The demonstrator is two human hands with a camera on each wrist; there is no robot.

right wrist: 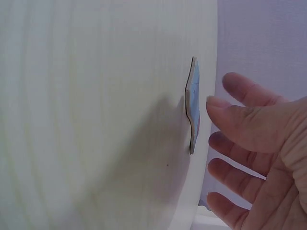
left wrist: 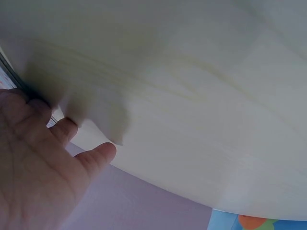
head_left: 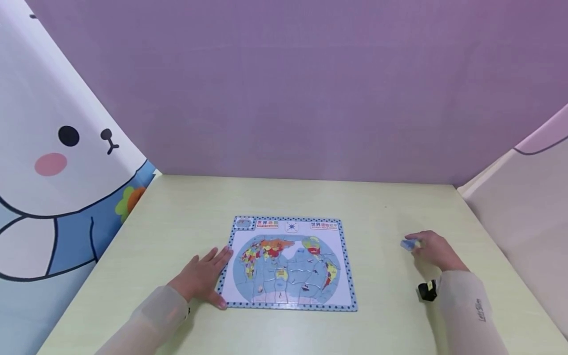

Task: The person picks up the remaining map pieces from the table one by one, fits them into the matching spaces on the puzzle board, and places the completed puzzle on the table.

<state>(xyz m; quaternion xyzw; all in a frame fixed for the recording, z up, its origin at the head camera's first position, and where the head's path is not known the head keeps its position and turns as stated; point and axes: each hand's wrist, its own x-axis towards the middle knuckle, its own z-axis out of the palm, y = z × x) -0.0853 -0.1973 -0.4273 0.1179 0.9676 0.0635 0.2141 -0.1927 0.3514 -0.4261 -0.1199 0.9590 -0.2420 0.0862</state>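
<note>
A world map jigsaw puzzle (head_left: 284, 264) with a blue dotted border lies flat on the table. Among its pieces a white patch shows in the upper middle of the map. My left hand (head_left: 201, 276) rests on the left edge of the puzzle board, fingers spread; in the left wrist view the hand (left wrist: 43, 158) lies beside the board's edge. Off to the right, a light-blue jigsaw piece (head_left: 408, 244) lies on the tabletop under the fingertips of my right hand (head_left: 432, 249). The right wrist view shows this jigsaw piece (right wrist: 193, 108) with the loosely bent fingers (right wrist: 235, 146) just off it.
The pale wooden table (head_left: 377, 325) ends at a purple backdrop (head_left: 310, 98). On the left stands a panel with a cartoon animal (head_left: 66, 162), on the right a pale panel (head_left: 528, 207). A small black object (head_left: 428, 291) sits at my right wrist.
</note>
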